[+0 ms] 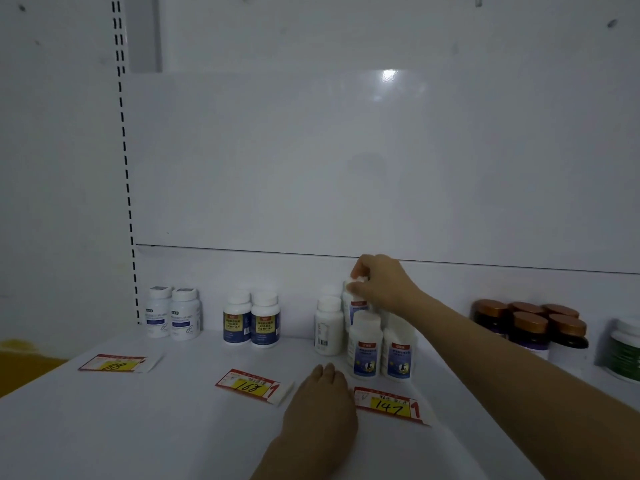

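While right hand [381,287] grips a rear bottle [358,308], left hand [320,401] lies flat on the shelf [166,431].

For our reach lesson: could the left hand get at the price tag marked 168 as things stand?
Probably yes. The left hand lies flat on the shelf beside the 168 tag, with only bare shelf between. The right hand grips a white bottle farther back, out of the way.

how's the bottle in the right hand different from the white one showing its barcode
The gripped bottle shows a blue label with a red band; the barcode bottle shows plain white and a barcode. The right hand holds the gripped bottle's cap; the barcode bottle stands untouched beside it. Both are white with white caps.
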Tool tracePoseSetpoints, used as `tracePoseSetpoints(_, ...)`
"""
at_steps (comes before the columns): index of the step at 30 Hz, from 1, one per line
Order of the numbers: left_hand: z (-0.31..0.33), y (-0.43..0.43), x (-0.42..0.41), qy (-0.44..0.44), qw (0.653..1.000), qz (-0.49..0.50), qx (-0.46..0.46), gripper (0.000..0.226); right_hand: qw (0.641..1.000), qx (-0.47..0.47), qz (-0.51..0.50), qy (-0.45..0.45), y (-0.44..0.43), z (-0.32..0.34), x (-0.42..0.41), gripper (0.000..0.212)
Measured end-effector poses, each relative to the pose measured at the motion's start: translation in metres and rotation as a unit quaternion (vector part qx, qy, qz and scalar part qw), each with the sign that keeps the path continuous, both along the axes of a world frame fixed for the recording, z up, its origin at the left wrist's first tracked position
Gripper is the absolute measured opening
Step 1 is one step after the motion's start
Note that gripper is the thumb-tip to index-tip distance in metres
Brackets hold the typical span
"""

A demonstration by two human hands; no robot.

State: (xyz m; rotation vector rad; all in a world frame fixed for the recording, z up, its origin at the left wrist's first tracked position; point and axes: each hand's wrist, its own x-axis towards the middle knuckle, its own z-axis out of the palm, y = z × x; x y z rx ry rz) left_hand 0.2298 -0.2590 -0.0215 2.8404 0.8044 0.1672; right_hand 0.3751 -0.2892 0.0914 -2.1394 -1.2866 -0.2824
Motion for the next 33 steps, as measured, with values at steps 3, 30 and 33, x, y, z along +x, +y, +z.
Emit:
tracePoseSetpoints(3, -0.002, 0.001, 0.002, 0.001, 1.000, 0.003, 0.000, 0.051, 1.000, -0.022, -0.012, 0.015, 0.000, -0.013, 0.001, 0.022)
tracePoseSetpoints(30, 0.010, -0.010, -0.013, -0.079, 0.997, 0.010, -0.009, 0.046, 0.994, 0.014, -0.106, -0.018, -0.045, 0.044, 0.012, 0.028)
tracePoseSetpoints(33, 0.018, -0.017, -0.016, -0.160, 0.987, 0.012, -0.019, 0.041, 0.995, 0.074, -0.060, 0.001, -0.069, 0.072, -0.004, 0.026)
